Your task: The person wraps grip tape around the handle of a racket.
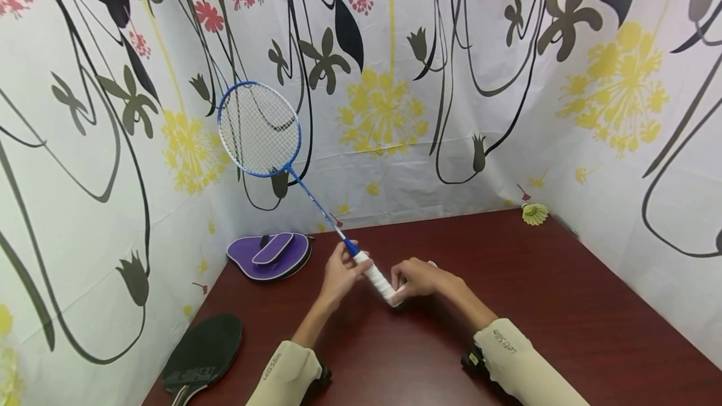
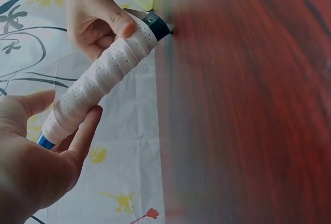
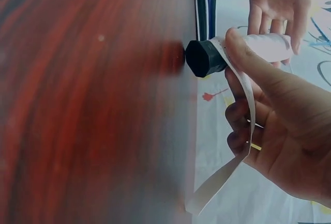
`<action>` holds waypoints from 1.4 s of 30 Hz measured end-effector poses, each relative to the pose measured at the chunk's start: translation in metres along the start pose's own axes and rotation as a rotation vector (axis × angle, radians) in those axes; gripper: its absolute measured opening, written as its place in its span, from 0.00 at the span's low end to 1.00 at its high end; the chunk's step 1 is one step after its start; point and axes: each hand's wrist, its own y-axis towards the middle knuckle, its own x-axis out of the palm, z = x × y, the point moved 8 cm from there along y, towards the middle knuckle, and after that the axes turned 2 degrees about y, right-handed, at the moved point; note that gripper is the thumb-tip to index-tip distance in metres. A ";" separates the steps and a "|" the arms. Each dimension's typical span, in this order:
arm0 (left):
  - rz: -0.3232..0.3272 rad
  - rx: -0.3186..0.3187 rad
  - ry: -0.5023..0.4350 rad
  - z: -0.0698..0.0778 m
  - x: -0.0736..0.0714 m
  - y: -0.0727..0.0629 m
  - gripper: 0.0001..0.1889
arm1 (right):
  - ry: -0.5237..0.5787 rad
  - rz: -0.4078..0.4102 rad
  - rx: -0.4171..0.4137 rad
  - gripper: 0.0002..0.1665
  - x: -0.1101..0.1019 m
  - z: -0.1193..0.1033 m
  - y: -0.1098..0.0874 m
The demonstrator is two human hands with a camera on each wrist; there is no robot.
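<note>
A blue-and-white badminton racket (image 1: 323, 210) slants up and left over the table, head raised toward the backdrop. My left hand (image 1: 340, 273) holds the handle near the blue shaft end, fingers beneath it. At the butt end, my right hand (image 1: 422, 277) pinches white perforated grip tape (image 2: 98, 76) against the handle with thumb and fingers. The tape is wound in overlapping turns along the handle. In the right wrist view, a loose tape tail (image 3: 217, 182) runs from the dark butt cap (image 3: 202, 58) past the right fingers and hangs down.
A purple paddle case (image 1: 267, 257) lies at the table's back left. A black table tennis paddle (image 1: 204, 351) sits at the front left edge. The yellow shuttlecock (image 1: 534, 213) is in the back right corner. Flower-printed curtains surround the dark red table (image 1: 564, 306).
</note>
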 end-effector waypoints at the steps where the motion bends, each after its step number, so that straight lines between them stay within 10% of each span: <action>1: -0.001 0.000 0.004 -0.001 0.000 0.000 0.32 | -0.005 0.002 -0.002 0.18 0.001 0.000 0.000; 24: -0.018 -0.009 0.035 -0.004 -0.006 0.004 0.39 | 0.152 -0.140 -0.057 0.05 0.007 -0.002 0.000; 42: -0.243 0.018 -0.103 0.000 -0.002 0.007 0.45 | 0.086 -0.205 -0.032 0.10 0.020 0.000 0.003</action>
